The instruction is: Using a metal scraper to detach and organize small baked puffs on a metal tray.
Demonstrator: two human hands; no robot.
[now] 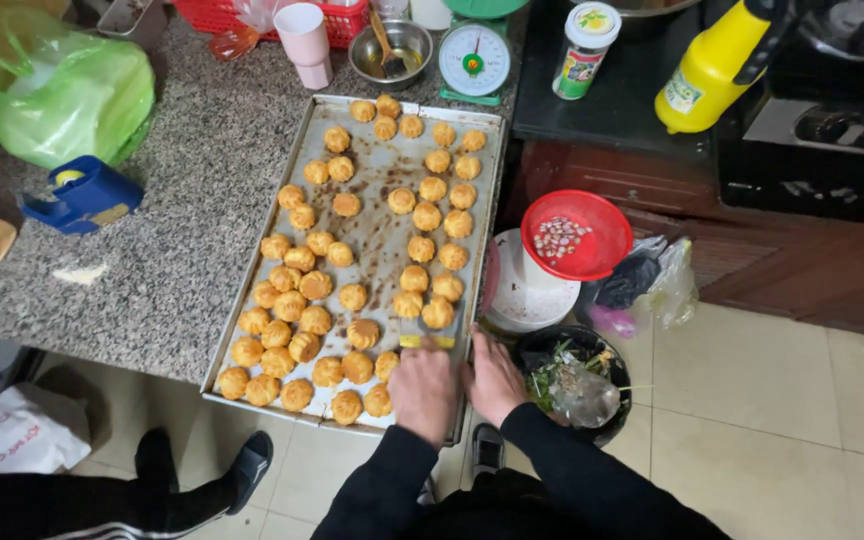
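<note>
A metal baking tray lies on the granite counter, with several golden round pastries on it. My left hand rests at the tray's near right corner, closed around a small scraper with a yellow handle; its blade points toward the nearest pastries. My right hand sits just beside it on the tray's right edge, fingers curled against the rim. Both sleeves are black.
At the counter's back stand a kitchen scale, steel bowl, pink cups and red basket. A green bag and blue tape dispenser lie left. A red bowl and bins sit right. Another person's legs stand bottom left.
</note>
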